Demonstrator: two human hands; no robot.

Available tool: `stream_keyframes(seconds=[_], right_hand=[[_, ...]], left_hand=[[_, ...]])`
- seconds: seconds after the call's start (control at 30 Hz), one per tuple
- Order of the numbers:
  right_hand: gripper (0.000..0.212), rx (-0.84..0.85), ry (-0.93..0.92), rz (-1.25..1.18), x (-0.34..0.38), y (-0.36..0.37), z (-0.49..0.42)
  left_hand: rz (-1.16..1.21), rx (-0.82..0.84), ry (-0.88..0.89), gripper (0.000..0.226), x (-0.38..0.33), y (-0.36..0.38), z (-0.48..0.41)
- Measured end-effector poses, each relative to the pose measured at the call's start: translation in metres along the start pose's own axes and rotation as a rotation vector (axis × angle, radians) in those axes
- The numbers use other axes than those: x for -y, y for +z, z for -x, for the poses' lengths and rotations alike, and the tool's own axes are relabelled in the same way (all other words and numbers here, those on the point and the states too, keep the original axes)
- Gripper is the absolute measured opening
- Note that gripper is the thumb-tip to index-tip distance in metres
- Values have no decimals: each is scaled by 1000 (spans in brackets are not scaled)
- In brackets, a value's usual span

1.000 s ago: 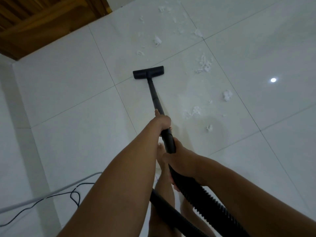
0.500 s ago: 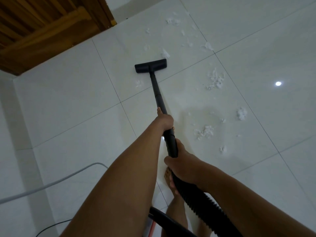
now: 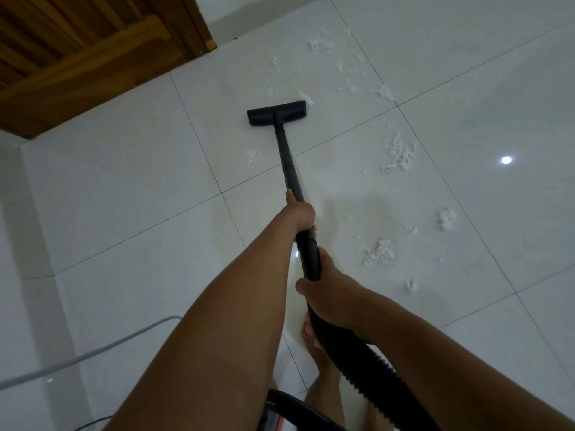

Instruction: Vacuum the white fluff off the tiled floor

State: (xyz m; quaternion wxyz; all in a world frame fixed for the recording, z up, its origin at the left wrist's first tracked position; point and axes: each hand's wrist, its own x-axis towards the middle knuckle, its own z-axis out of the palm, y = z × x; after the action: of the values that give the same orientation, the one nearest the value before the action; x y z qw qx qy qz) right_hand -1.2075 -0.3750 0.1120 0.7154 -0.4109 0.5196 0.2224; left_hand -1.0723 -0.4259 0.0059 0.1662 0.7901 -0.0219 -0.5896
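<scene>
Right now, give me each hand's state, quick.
Left hand: closed around the black vacuum wand.
Right hand: closed on the wand's lower end, where the ribbed hose begins.

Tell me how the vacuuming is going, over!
Both hands on the black wand: left hand higher, right hand near the hose. Floor nozzle touching one fluff bit. Fluff clumps still scattered right. Path clear.

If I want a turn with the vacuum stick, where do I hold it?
Grip the smooth black wand with two hands, coming from above, as the left hand and right hand do: one midway, one where the ribbed hose joins. It slants up from the floor head, so its upper end is nearest you.
</scene>
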Motion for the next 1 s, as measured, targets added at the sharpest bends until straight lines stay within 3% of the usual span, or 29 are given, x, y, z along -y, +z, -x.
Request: stream_keyframes(seconds=[0.67,1.0], right_hand=[[69,-16,39,-29,-102,8,83],[72,-8,39,10,-88,2,78]], left_hand=[[-44,64,-22,76,80,72,83],[-31,70,-11,77,70,69,74]])
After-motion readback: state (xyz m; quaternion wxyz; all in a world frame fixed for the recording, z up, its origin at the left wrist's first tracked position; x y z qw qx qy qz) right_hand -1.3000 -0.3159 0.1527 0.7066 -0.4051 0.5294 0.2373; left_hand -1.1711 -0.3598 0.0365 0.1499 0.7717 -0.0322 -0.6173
